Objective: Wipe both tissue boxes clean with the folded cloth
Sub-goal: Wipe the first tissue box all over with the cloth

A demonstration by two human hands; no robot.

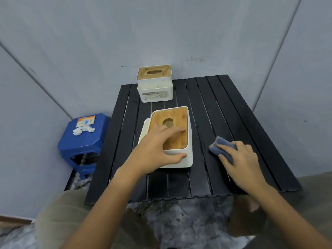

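Observation:
A white tissue box with a wooden lid (179,121) stands in the middle of the black slatted table (224,108). My left hand (156,150) grips its near left corner, fingers over the lid and thumb on the front wall. A second white tissue box (154,87) with a wooden lid stands at the table's far edge, against the wall. To the right of the near box, my right hand (242,159) holds a folded grey-blue cloth (221,145) down on the table, fingers curled over it.
A blue plastic stool (82,141) stands left of the table with crumpled white tissues (82,130) and a card on its seat. Grey walls close in behind and at both sides. My knees are just below the table's near edge.

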